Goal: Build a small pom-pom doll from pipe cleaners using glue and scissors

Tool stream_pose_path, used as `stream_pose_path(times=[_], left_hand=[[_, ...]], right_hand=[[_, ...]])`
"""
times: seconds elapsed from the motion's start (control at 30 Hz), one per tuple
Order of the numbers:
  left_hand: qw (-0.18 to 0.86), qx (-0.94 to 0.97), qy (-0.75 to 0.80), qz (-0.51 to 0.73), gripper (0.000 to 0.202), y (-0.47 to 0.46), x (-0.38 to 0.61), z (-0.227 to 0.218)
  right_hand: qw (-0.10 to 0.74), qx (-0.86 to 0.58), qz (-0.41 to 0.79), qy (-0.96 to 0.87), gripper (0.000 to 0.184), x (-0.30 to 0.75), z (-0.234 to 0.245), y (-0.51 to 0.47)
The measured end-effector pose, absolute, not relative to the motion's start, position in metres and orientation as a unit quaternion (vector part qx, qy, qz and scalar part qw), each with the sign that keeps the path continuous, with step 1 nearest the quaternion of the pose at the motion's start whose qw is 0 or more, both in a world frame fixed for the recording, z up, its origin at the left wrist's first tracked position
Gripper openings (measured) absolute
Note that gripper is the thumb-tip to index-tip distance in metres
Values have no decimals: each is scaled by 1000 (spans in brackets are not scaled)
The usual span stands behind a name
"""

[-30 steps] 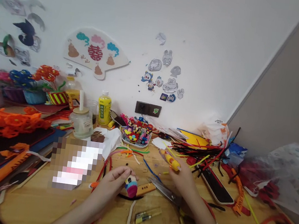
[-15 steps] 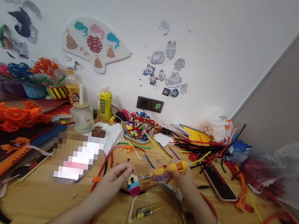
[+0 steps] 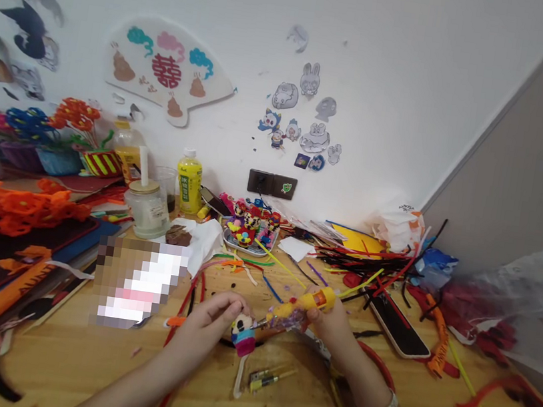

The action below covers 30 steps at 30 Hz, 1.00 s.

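Your left fingers (image 3: 231,307) pinch one rounded, colour-banded doll (image 3: 245,341) above the wood surface (image 3: 199,389); right fingers (image 3: 321,325) clamped round one yellow glue gun (image 3: 295,309), tapered nozzle (image 3: 263,323) just beside the doll.

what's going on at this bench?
A person's left hand holds a small figure with a pink-and-blue body. The right hand grips a yellow tool, probably a glue gun, its tip right at the figure's side; whether they touch, I can't tell. Behind them, similar-looking colorful figures sit in a tray.
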<state>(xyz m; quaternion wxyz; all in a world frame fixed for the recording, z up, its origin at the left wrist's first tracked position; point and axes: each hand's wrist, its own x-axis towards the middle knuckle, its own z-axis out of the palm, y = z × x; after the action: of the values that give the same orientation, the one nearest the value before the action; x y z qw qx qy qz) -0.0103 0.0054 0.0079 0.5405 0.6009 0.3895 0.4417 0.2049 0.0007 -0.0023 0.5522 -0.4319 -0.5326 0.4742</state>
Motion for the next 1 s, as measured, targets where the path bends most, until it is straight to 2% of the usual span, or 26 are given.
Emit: stream_pose_path(times=[1.0], left_hand=[[521, 630, 379, 433, 21, 5, -12, 7]], right_hand=[[551, -440, 441, -556, 59, 208, -9, 3]])
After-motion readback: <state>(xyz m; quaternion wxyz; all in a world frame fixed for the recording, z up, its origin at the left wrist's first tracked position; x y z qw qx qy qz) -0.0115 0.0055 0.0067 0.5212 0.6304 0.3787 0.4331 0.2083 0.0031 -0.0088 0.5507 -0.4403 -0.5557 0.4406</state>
